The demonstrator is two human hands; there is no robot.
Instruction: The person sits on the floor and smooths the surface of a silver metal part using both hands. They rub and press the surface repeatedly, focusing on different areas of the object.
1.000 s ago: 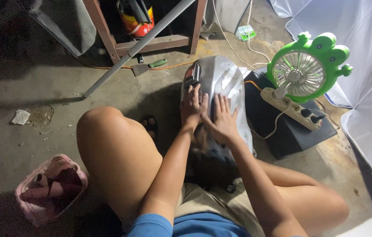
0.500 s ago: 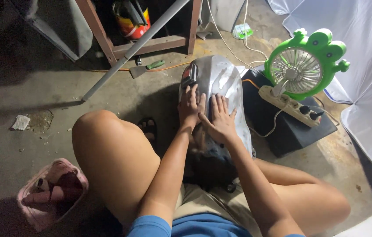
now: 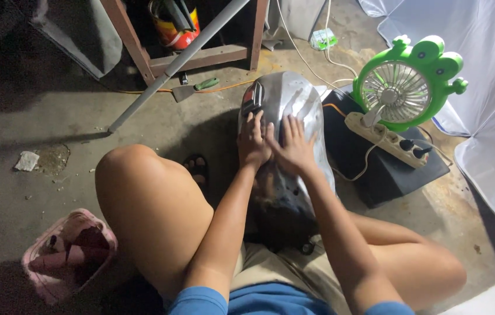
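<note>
A bare-metal, silvery curved tank (image 3: pixel 294 102) lies on the floor between my knees, its far end pointing away from me. My left hand (image 3: pixel 252 140) presses flat on its left side, just below a dark cap fitting (image 3: pixel 253 96). My right hand (image 3: pixel 293 149) lies beside it with fingers spread on the top of the metal. Both palms rest on the surface; neither wraps around anything. The near end of the tank is hidden behind my forearms.
A green frog-shaped fan (image 3: pixel 406 84) and a white power strip (image 3: pixel 387 140) sit on a black seat (image 3: pixel 384 169) to the right. A scraper (image 3: pixel 195 88), a metal pole (image 3: pixel 171 67), a wooden frame with a paint can (image 3: pixel 171 26), and a pink basket (image 3: pixel 69 254) lie around.
My hands have slid slightly up the tank toward the cap. The view shifted a little downward and left.
</note>
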